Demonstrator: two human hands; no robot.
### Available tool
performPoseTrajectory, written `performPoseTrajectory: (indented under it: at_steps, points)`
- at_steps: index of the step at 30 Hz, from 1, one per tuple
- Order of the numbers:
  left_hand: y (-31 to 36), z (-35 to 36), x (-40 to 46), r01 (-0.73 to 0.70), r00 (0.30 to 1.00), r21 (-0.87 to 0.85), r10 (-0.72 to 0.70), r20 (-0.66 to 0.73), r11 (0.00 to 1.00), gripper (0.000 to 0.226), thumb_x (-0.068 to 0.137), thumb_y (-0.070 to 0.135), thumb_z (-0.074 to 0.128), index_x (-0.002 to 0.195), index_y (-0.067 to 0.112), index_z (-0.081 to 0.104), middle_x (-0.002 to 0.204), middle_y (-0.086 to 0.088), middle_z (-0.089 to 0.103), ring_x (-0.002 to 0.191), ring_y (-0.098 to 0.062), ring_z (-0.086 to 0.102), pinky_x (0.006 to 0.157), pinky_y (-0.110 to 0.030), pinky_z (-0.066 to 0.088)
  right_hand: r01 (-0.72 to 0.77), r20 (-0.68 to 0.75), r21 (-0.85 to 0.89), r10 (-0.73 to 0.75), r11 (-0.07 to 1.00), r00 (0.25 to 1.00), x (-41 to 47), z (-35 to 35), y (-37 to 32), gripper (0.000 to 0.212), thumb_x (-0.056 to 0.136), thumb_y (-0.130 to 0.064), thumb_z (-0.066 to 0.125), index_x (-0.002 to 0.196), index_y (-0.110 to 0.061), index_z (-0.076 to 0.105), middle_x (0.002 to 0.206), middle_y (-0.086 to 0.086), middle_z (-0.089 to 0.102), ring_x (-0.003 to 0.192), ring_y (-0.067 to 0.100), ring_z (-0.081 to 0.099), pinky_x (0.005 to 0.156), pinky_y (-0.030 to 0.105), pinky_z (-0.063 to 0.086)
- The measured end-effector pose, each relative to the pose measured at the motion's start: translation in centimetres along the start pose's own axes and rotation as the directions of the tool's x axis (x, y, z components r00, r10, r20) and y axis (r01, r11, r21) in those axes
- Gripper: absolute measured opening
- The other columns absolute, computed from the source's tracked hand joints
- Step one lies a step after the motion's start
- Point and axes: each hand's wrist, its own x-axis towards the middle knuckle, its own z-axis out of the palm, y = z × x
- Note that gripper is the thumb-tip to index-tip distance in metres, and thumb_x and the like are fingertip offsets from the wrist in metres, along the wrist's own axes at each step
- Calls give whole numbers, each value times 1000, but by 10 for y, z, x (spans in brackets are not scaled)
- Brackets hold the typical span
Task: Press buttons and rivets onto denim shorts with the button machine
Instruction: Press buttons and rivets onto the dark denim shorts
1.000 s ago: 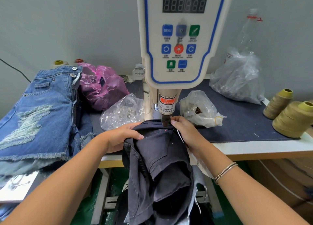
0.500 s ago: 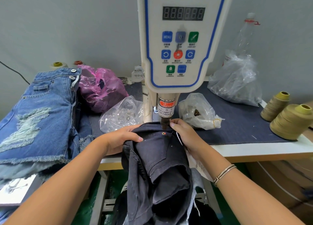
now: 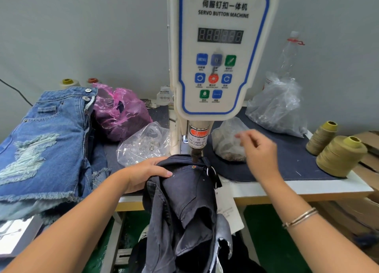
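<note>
Head view: dark shorts (image 3: 184, 194) are held at frame centre under the machine (image 3: 217, 53) by the left hand (image 3: 143, 173); right hand (image 3: 259, 149) hangs loose, empty. Soft, limp denim is best gripped at the waistband.

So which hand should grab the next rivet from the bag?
Probably the right hand: it's free and hovering right by the clear bag. The left hand is busy holding the dark shorts under the machine.
</note>
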Motion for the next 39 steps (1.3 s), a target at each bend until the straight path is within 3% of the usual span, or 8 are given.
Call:
performPoseTrajectory:
  at_steps: [3, 7, 12, 17, 21, 28, 33, 39]
  points:
    - [0, 1, -2, 4, 1000, 17, -3, -14, 1000, 42, 79, 15, 67, 121, 20, 64, 123, -14, 66, 111, -29, 64, 90, -37, 54, -23, 29, -360, 36, 933, 999, 35, -16, -2, 32, 95, -32, 47, 74, -25, 69, 66, -10, 58, 67, 11, 54, 57, 28, 37]
    - [3, 3, -4, 13, 1000, 16, -13, -26, 1000, 45, 80, 19, 67, 125, 19, 61, 124, -12, 65, 114, -30, 63, 95, -37, 52, 156, 347, -858, 329, 490, 878, 58, -5, 3, 29, 93, -30, 43, 88, -23, 70, 90, 3, 66, 78, 26, 59, 61, 30, 40]
    - [4, 8, -10, 4, 997, -21, -6, -81, 1000, 30, 80, 22, 69, 110, 23, 72, 119, -10, 69, 108, -26, 66, 81, -29, 56, 268, 422, -895, 484, 356, 767, 58, 24, 10, 29, 96, -30, 44, 116, -27, 64, 115, 2, 61, 105, 26, 59, 77, 31, 40]
    - [7, 12, -9, 69, 984, -29, -73, -160, 997, 39, 72, 33, 69, 107, 16, 70, 109, -11, 72, 93, -22, 71, 71, -27, 57, 240, 388, -903, 439, 356, 810, 54, 29, 19, 26, 98, -27, 42, 105, -18, 66, 105, 4, 63, 94, 27, 59, 72, 31, 38]
    - [13, 15, -9, 92, 979, -58, -101, -179, 994, 24, 63, 27, 68, 80, 14, 80, 93, -10, 75, 77, -21, 72, 62, -25, 56, 203, 349, -922, 483, 329, 803, 56, 37, 20, 22, 95, -19, 46, 106, -14, 64, 110, 5, 63, 103, 28, 60, 75, 32, 39]
    - [29, 22, -18, 6, 998, 240, 10, -67, 971, 29, 55, 30, 68, 77, 14, 77, 85, -7, 73, 78, -19, 69, 69, -22, 53, 217, 357, -924, 510, 314, 783, 59, 44, 21, 23, 95, -19, 49, 112, -15, 63, 113, 5, 63, 107, 28, 60, 79, 33, 43]
    - [28, 11, -12, 5, 971, 751, 175, -160, 661, 21, 67, 30, 52, 48, 23, 46, 51, 11, 40, 52, -6, 39, 57, -26, 34, 169, 356, -892, 421, 420, 834, 52, 35, 26, 24, 96, -25, 45, 106, -16, 65, 104, 6, 63, 97, 29, 60, 72, 32, 41]
    - [-1, 12, 4, 97, 911, 955, 362, -198, 279, 34, 69, 47, 41, 52, 18, 35, 50, 1, 41, 50, -13, 37, 50, -31, 27, 53, 308, -853, 421, 519, 853, 51, 31, 26, 30, 97, -34, 41, 107, -23, 67, 101, 7, 63, 93, 29, 59, 68, 32, 41]
